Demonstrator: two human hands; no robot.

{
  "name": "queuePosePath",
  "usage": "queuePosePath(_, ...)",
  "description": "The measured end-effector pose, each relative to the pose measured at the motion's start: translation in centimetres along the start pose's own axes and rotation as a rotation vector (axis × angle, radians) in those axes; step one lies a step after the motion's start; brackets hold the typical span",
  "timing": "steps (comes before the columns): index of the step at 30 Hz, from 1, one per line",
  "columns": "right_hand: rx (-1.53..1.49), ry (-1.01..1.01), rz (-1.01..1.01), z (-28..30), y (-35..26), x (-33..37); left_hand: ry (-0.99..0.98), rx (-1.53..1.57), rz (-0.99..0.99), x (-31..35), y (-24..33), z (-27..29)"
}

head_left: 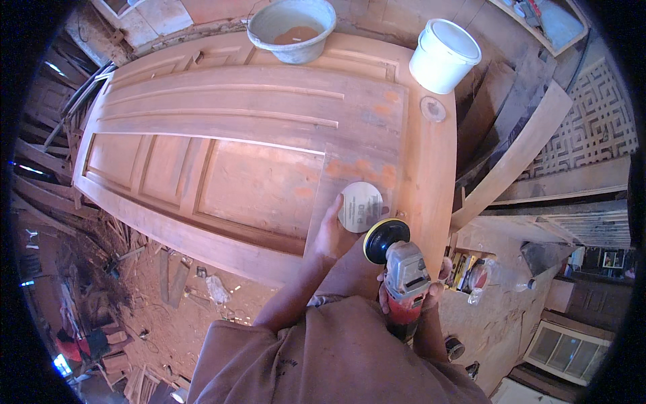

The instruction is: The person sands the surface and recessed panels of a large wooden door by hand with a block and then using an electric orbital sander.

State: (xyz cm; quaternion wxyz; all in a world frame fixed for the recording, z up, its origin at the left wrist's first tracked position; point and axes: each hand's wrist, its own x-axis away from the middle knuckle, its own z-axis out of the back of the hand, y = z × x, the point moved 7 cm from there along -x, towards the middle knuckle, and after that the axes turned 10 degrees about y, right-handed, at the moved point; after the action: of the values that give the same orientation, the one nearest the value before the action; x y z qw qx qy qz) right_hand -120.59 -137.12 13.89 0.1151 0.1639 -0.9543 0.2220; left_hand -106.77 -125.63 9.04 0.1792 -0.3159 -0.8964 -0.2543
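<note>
A round sanding disc [358,202], its pale printed back facing up, is held in my left hand [328,232] over the corner of a wooden panel door [363,138]. Close to its right, my right hand [433,296] grips a red and grey angle grinder [406,269] by its body. On the grinder's head is a round black backing pad [383,240] with a yellow rim. Disc and pad are apart or barely overlapping in view; I cannot tell whether they touch. Part of my right hand is hidden behind the grinder.
On the far side stand a grey basin [292,50] with brown powder and a white lidded bucket [445,57]. A second, lighter door [431,161] lies underneath. Another round disc [433,109] rests near the bucket. Wood scraps [165,279] litter the floor at left.
</note>
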Motion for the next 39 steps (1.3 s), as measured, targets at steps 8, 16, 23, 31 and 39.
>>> queuePosePath(8, -0.037, 0.053, 0.264, 1.1, -2.6, 0.1, -0.086, -0.252, -0.102, 2.6, -0.7, -2.2)
queuePosePath(16, 0.012, 0.067, 0.269, 2.1, -2.0, 0.4, -0.304, -0.267, -0.221, 4.1, -0.9, -5.0)
queuePosePath(23, 0.100, -0.053, 0.060, 0.6, 0.7, -0.1, -0.267, -0.239, -0.191, 5.5, -1.9, -4.8)
queuePosePath(31, 0.149, -0.084, 0.020, 0.1, 0.8, 0.3, -0.309, -0.274, -0.265, 5.7, -2.1, -5.1)
queuePosePath(39, 0.173, -0.101, -0.002, -0.1, 1.2, 0.5, -0.358, -0.223, -0.236, 5.8, -2.4, -5.8)
